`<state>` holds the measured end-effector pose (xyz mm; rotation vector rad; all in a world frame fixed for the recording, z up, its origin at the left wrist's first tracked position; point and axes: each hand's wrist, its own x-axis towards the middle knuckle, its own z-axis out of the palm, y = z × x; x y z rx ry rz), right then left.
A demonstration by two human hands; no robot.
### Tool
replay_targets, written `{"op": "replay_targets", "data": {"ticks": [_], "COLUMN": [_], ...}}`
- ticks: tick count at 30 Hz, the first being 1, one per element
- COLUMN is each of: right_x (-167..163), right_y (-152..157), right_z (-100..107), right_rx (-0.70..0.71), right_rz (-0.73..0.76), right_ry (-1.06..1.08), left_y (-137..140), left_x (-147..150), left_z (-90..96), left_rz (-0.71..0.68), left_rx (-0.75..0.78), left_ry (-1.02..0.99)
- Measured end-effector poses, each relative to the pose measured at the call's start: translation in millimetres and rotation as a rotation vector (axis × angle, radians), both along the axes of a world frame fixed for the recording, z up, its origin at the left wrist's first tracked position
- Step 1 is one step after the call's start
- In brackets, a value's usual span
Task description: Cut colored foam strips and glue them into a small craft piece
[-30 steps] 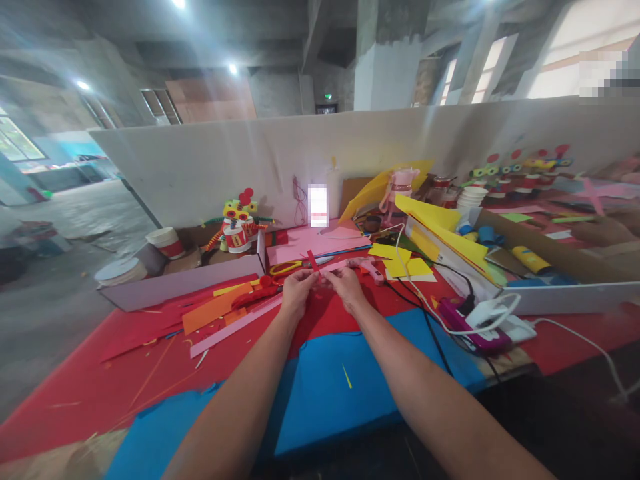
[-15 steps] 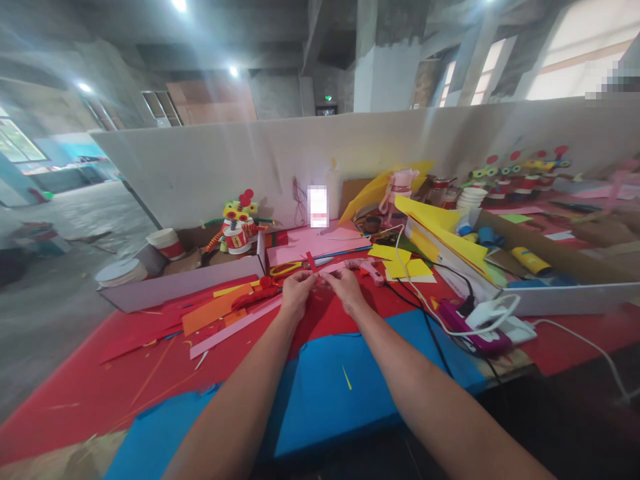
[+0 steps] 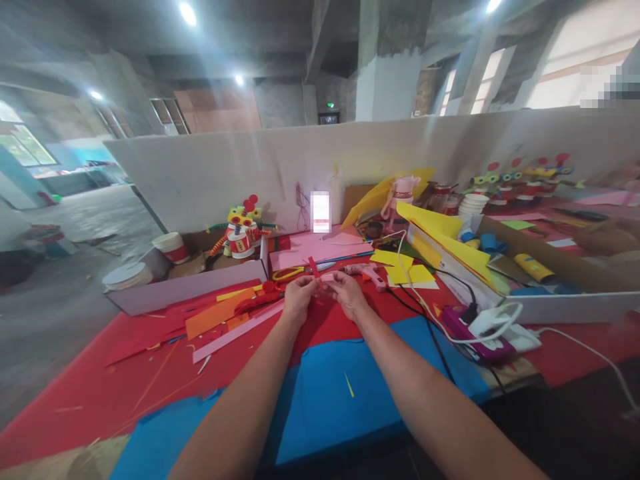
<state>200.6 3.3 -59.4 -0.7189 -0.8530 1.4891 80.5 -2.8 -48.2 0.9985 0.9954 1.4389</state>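
My left hand (image 3: 299,298) is closed, its fingertips pinching a narrow red paper strip (image 3: 313,267) that sticks up beyond them. Close beside it, my right hand (image 3: 349,295) pinches a pink paper strip (image 3: 328,277). The two strips meet or cross between my fingertips; whether they are joined is too small to tell. Just right of my right hand lies a pink glue gun (image 3: 369,273). Yellow-handled scissors (image 3: 289,273) rest behind my left hand. A longer pink paper strip (image 3: 235,333) lies on the red table covering to the left.
A shallow box (image 3: 195,288) at left holds a paper-cup robot figure (image 3: 243,233). Yellow paper pieces (image 3: 407,268) lie behind the glue gun. A purple power strip (image 3: 470,333) with white cables (image 3: 435,323) sits at right, before a larger box (image 3: 575,305). Blue cloth (image 3: 345,393) covers the near edge.
My right fingers have shifted on the pink strip, and its visible piece looks shorter and bent over. Both hands stay close together; the whole view has shifted slightly.
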Motion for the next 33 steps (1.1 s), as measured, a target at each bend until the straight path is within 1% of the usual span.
{"op": "replay_targets", "data": {"ticks": [5, 8, 10, 13, 17, 21, 24, 28, 33], "right_x": [0.3, 0.8, 1.1, 1.1, -0.2, -2.1, -3.4, -4.3, -3.3], "right_y": [0.0, 0.2, 0.7, 2.1, 4.5, 5.7, 4.7, 1.9, 2.0], "right_z": [-2.3, -3.9, -4.6, -5.6, -7.7, -8.5, -7.2, -4.8, -4.4], "right_rx": [0.004, -0.009, -0.010, 0.001, 0.017, 0.028, 0.012, -0.021, -0.007], "right_rz": [0.038, 0.117, 0.142, 0.104, 0.010, -0.028, -0.029, 0.004, 0.033], "right_ry": [0.013, 0.047, 0.052, 0.020, -0.019, -0.002, 0.028, 0.076, 0.095], "left_y": [1.2, 3.5, 4.2, 3.2, 1.1, 2.5, 4.2, 3.6, 2.0], "left_x": [0.1, -1.8, -3.6, -4.8, -2.8, -0.1, 1.0, 1.8, 2.4], "left_z": [-3.4, -6.3, -6.6, -3.9, 0.5, -1.4, -5.1, -7.1, -5.3], "left_rz": [-0.009, -0.044, -0.084, -0.128, -0.130, -0.122, -0.102, -0.091, -0.047], "left_rx": [-0.003, -0.009, -0.022, -0.032, -0.034, -0.022, -0.034, -0.040, -0.024], "left_ry": [-0.013, -0.051, -0.084, -0.102, -0.096, -0.096, -0.111, -0.117, -0.081]}}
